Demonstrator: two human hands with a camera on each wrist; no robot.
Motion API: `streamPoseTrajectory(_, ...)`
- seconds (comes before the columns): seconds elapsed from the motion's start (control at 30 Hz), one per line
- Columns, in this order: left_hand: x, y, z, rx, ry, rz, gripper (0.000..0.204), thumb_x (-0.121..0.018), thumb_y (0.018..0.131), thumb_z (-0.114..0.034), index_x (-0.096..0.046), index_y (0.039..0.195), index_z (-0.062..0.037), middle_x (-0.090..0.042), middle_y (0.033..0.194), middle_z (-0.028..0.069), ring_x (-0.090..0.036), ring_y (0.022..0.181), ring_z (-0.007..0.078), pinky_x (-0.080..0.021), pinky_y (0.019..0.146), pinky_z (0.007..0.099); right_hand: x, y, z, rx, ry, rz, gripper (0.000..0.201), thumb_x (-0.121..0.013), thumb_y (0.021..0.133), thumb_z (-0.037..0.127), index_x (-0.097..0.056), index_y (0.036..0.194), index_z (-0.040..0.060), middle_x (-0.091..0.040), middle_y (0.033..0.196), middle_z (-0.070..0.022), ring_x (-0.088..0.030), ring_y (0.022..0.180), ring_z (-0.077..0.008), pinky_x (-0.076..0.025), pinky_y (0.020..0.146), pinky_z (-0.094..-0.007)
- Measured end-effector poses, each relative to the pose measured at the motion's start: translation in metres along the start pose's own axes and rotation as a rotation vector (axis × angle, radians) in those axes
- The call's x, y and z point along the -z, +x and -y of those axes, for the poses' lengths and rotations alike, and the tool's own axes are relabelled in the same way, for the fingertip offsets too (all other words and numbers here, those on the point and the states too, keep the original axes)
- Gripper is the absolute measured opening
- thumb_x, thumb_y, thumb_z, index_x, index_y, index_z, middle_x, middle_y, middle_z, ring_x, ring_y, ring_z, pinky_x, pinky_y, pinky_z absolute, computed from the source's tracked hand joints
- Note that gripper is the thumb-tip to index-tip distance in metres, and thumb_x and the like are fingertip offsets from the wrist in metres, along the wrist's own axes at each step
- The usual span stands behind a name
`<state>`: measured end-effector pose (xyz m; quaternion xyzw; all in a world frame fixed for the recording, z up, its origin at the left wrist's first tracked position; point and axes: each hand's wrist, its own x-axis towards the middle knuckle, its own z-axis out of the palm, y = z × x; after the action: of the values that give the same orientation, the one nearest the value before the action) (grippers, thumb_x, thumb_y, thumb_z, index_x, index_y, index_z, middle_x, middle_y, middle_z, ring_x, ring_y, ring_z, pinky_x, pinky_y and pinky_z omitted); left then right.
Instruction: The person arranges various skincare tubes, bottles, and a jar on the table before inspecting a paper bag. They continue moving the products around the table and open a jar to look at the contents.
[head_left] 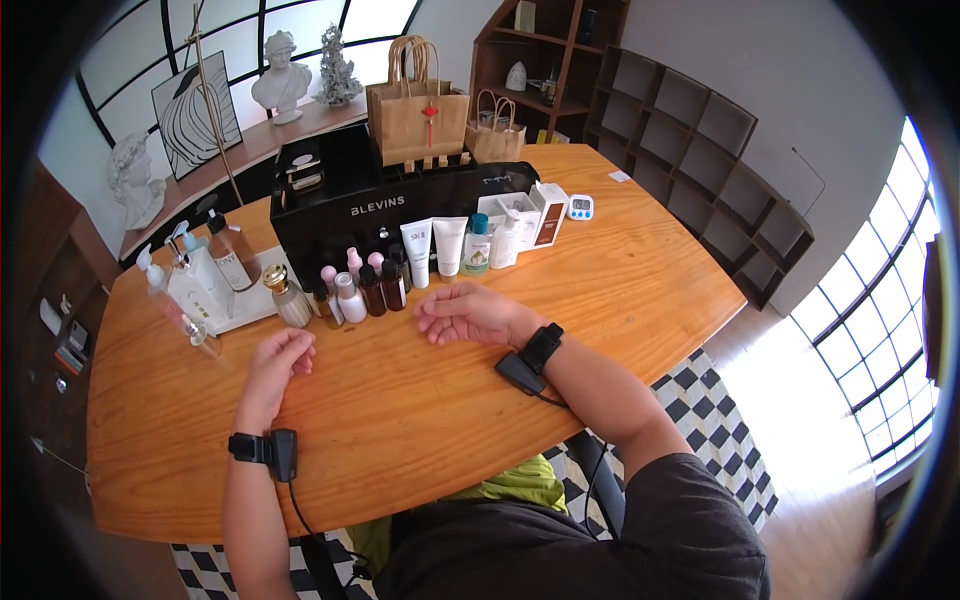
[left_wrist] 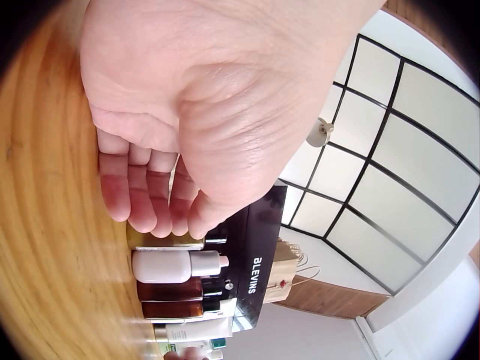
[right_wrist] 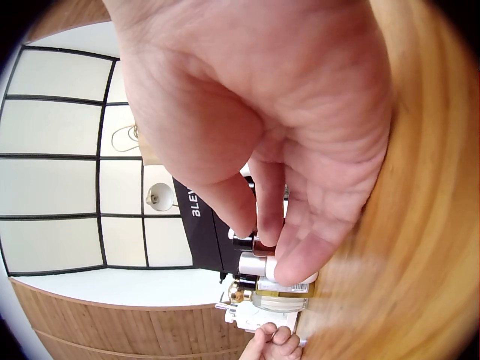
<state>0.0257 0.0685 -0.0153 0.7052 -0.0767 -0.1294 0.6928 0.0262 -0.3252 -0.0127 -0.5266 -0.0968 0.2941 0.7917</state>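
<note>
A row of bottles and tubes (head_left: 394, 286) is lined up along the front of a black box (head_left: 312, 218) on the desk (head_left: 610, 270), seemingly so that most can be seen and reached from the near side. The pump bottles (head_left: 202, 287) are grouped on a white tray (head_left: 252, 308) at the left, perhaps so that they are kept together. Nothing is gripped by either hand: the left hand (head_left: 277, 368) is rested on the desk with its fingers loosely bent, and the right hand (head_left: 470, 315) is laid in much the same way, perhaps so that the row is left unblocked. The gold-capped bottle (head_left: 290, 304) is set just beyond the left hand. The brown bottles (head_left: 372, 292) are placed just ahead and to the left of the right hand's fingertips, and a white tube (head_left: 417, 256) is stood beyond them; no contact can be made out.
</note>
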Motion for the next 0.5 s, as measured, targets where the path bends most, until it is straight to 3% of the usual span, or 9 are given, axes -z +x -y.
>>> streamPoseTrajectory(0.5, -0.0039, -0.0022, -0.0042, 0.004, 0.034, -0.019, 0.019, -0.067, 0.109, -0.024, -0.073, 0.110, -0.0063, -0.069, 0.094, -0.0016, -0.063, 0.081, 0.0069, -0.053, 0.075, 0.0243, -0.0052, -0.0031, 0.0039, 0.001, -0.030, -0.001, 0.026, -0.065, 0.110, 0.019, -0.070, 0.125, -0.0021, -0.076, 0.104, -0.0110, -0.075, 0.089, -0.0191, -0.063, 0.084, -0.0313)
